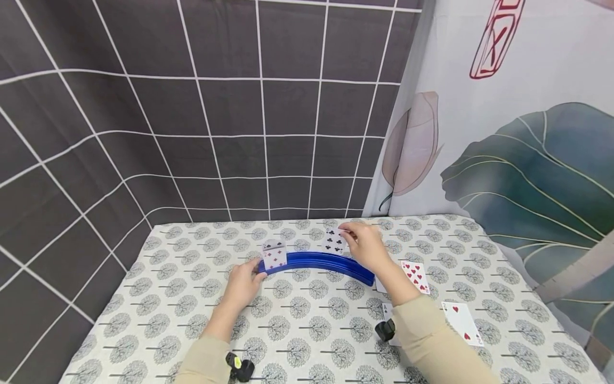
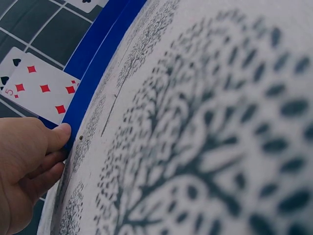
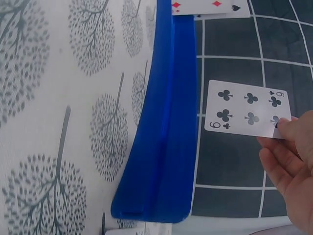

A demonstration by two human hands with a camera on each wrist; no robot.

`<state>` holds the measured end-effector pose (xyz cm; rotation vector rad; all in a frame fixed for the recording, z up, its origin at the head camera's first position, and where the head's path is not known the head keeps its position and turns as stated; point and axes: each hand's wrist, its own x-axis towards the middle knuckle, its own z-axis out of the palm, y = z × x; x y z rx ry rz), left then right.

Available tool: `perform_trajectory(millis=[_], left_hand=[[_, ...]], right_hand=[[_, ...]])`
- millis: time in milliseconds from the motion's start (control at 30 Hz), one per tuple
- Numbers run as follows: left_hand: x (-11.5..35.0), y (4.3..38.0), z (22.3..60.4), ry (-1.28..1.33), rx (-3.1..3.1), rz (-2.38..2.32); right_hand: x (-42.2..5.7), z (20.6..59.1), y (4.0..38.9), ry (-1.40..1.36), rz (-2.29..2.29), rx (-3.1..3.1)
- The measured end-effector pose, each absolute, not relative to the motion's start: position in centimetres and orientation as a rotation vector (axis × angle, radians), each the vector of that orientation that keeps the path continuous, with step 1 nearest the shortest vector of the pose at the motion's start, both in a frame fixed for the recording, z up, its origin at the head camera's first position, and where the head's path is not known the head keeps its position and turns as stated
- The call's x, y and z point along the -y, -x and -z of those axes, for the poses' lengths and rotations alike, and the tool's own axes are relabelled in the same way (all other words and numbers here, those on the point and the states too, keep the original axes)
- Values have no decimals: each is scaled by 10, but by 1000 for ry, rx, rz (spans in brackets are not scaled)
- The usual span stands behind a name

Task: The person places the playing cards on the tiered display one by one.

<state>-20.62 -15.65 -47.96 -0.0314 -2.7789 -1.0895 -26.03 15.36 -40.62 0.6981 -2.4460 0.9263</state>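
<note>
Card, six of clubs (image 3: pixel 247 108): one, face showing, held in the air off the far side of the blue card holder (image 1: pixel 321 261), apart from it in the right wrist view. Right hand (image 1: pixel 366 245): thumb and fingers pinching that card near one corner. Left hand (image 1: pixel 243 285): at the holder's left end, gripping it, thumb against the near side. Hazards, by judgement: a corner-only pinch may let the card swivel or slip; a lower edge brought down askew could catch the holder's rail and bend; a jolt from the left hand could shake loose what stands in the holder. Position against the fingers: six of clubs between right thumb and fingers at its upper right corner in the head view, most of its face projecting left and below, clear of the grip. Standing in the holder's left end: five of diamonds (image 2: pixel 43 88), overlapping a card of spades (image 2: pixel 11 63) behind it. Lying past the holder's right end: a many-pipped heart card (image 1: pixel 416 277); nearer the person, a black ace (image 1: pixel 387 313), partly hidden by the right sleeve (image 1: pixel 434 341), and two of hearts (image 1: pixel 460 322). Beneath the holder: tabletop (image 1: pixel 297 330), tree-print covering. Beyond it: dark cloth (image 1: pixel 288 106), white grid lines.
</note>
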Motion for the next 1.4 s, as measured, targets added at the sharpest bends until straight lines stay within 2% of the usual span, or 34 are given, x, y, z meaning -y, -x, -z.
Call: perform_trajectory(millis=[1400], left_hand=[[157, 208, 484, 67, 2753, 1092]], right_hand=[[-97, 413, 265, -803, -831, 2461]])
